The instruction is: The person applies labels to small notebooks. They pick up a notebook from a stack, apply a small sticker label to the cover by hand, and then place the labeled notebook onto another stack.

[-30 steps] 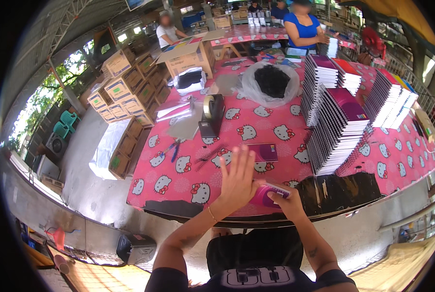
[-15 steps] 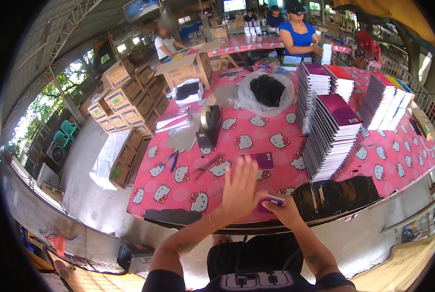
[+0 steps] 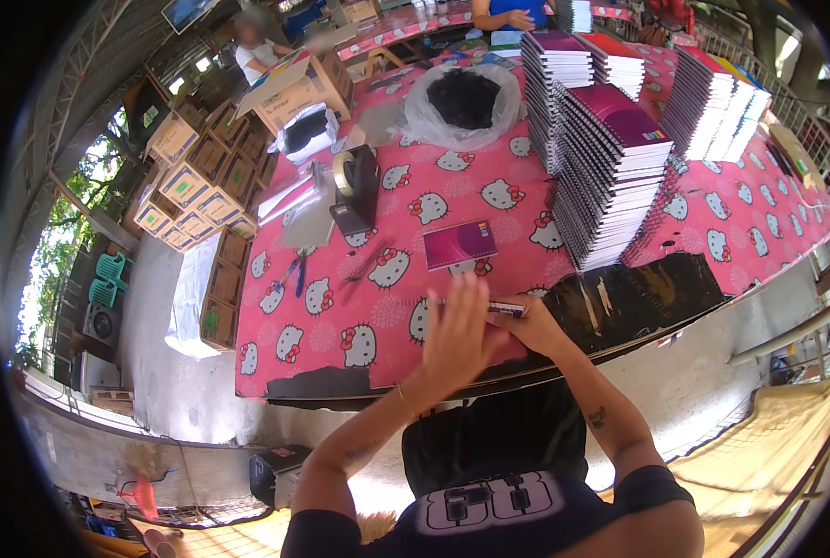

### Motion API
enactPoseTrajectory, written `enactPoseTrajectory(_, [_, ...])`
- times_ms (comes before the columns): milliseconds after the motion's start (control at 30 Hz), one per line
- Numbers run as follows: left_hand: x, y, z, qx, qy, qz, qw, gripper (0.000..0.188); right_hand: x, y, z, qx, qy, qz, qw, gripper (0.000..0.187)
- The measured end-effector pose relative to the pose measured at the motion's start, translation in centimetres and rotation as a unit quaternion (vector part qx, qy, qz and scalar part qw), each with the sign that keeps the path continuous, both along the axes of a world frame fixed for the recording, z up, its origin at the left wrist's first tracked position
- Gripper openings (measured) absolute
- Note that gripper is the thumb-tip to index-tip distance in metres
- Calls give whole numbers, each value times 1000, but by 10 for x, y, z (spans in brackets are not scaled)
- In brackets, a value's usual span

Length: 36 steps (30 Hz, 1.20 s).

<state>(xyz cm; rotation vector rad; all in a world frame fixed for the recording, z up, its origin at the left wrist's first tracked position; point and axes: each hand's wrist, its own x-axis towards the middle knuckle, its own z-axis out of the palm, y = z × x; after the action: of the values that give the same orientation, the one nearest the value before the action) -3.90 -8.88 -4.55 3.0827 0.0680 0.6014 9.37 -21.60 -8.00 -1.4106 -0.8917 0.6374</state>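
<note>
Notebook [image 3: 511, 308], a thin one with a purple cover, is held at the near edge of the pink cartoon-cat tablecloth [image 3: 359, 307], just in front of the person's chest. It is judged light and somewhat flexible, with a smooth cover that could slip, so it is best gripped along an edge or the bound spine rather than by a single corner. The left hand [image 3: 454, 339] is raised flat, fingers spread, its palm laid against the notebook. The right hand [image 3: 531, 325] is closed on the notebook's far end, thumb and fingers pinching it. Both elbows are bent, forearms rising from below. Beyond the held notebook, a second purple notebook [image 3: 460, 244] lies flat, with a tape dispenser [image 3: 355, 191] farther off and tall notebook stacks [image 3: 606, 172] to its right.
</note>
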Motion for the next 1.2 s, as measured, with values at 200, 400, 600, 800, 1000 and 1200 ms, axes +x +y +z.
enactPoseTrajectory(200, [-20,-16,-23,-6,0,-35,999,80,1,0,-13,-29,-69,-21,997,37])
enactPoseTrajectory(400, [-3,-11,-12,-39,-1,-52,998,82,1,0,-13,-6,-56,-22,998,42])
enactPoseTrajectory(600, [14,-4,5,-35,-26,-38,998,81,4,3,-12,-29,-95,-6,995,41])
enactPoseTrajectory(800, [13,-4,14,-78,-114,-36,990,46,7,-2,5,-68,-88,5,994,31])
enactPoseTrajectory(1000, [22,11,6,-122,-147,-102,976,20,25,-36,40,-14,-90,23,996,25])
enactPoseTrajectory(1200, [19,9,7,-156,-130,-86,975,18,40,-38,49,-67,-123,40,989,16])
